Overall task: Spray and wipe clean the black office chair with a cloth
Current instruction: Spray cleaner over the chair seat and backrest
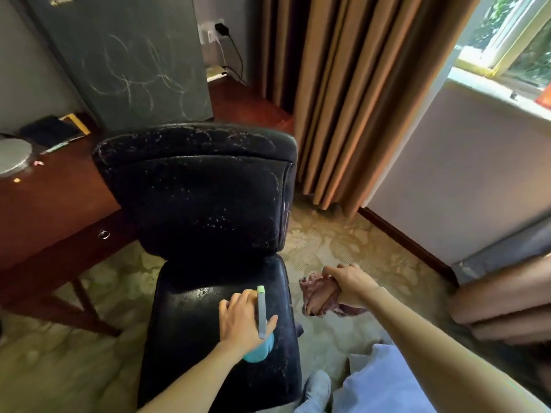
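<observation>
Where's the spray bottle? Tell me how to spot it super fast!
Find the big black office chair in the middle of the room, then look down at its shiny seat. The left hand is there over the seat, wrapped around the spray bottle. It is the only turquoise thing around, with a pale green tip, unlike the pinkish cloth bunched in the right hand.

You are standing on a patterned carpet (343,242), and the black office chair (208,210) rests on it. Beside the chair stands a dark wooden desk (53,210), also on the carpet.
</observation>
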Demonstrator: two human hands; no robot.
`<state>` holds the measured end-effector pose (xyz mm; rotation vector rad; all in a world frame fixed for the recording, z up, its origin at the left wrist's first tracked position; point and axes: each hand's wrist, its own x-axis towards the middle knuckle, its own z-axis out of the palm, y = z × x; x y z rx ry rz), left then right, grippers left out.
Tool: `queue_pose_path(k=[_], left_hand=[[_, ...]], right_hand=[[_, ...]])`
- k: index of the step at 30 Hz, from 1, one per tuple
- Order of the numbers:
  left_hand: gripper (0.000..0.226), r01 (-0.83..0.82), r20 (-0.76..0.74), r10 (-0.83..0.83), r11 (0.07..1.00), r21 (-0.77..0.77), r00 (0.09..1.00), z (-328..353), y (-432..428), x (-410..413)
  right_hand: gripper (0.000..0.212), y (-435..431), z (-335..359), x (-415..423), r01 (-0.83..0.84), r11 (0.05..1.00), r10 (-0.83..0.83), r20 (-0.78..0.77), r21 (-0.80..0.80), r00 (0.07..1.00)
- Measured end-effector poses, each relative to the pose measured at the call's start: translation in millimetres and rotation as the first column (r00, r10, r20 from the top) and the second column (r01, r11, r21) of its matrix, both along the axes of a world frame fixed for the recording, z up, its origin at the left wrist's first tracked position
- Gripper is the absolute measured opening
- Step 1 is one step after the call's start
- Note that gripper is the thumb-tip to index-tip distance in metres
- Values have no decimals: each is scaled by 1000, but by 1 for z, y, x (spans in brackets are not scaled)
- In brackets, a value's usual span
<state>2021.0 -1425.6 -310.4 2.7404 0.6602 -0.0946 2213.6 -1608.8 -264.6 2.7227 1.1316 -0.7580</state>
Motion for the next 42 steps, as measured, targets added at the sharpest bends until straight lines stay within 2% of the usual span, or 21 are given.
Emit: queue_pose_path(k=[6, 12, 22, 27, 30, 33, 37, 42], left_hand=[[63, -171, -8, 171, 985, -14, 985, 9, -57, 42], [58, -224, -101, 221, 974, -27, 970, 23, -94, 69], [47, -116, -219, 111, 993, -11, 969, 22, -113, 78], [44, -91, -253, 70, 993, -71, 965, 11, -116, 60], [52, -65, -287, 37, 994, -91, 957, 0, -118, 54], [50, -79, -288, 40, 989, -125, 957, -4, -121, 59], [55, -159, -253, 125, 980, -116, 959, -5, -129, 74], [66, -346, -215, 321, 935, -85, 922, -9, -139, 111]], right_hand=[[47, -28, 1, 74, -168, 986, 168, 28, -17, 985], [48, -34, 1, 101, -212, 977, 212, -26, -6, 977], [47, -45, 2, 104, -208, 978, 208, -20, -5, 978], [47, -52, 4, 101, -167, 986, 167, -3, -4, 986], [44, -48, 1, 99, -205, 979, 205, -2, -20, 979], [41, -35, 0, 105, -256, 966, 256, -5, -22, 967], [42, -10, -1, 124, -371, 928, 371, -11, -24, 929], [53, 20, -1, 165, -493, 870, 493, -20, 8, 870]])
